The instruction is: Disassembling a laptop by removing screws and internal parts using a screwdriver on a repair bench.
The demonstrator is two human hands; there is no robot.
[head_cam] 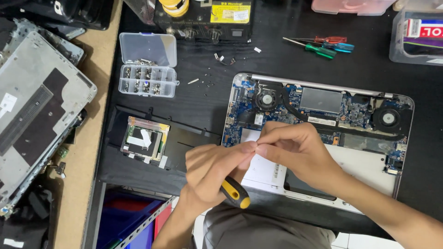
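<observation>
A clear screw box (147, 64) sits left; the left hand (214, 173) grips a yellow-handled screwdriver (235, 192), fingertips pinched against the right hand (295, 152), probably passing a tiny screw; beneath lies the opened laptop (318, 138); next needs careful placing.

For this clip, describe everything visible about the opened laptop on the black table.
The opened laptop lies flat, underside up, bottom cover off. Its silver rim frames a blue circuit board with two round black fans, a dark heat pipe between them and a grey metal shield plate. Its lower half shows a pale, whitish panel with a dark rectangular recess. It sits right of centre on the black table, overhanging the near edge. The left hand and right hand meet fingertip to fingertip above it, hiding part of the board.
</observation>
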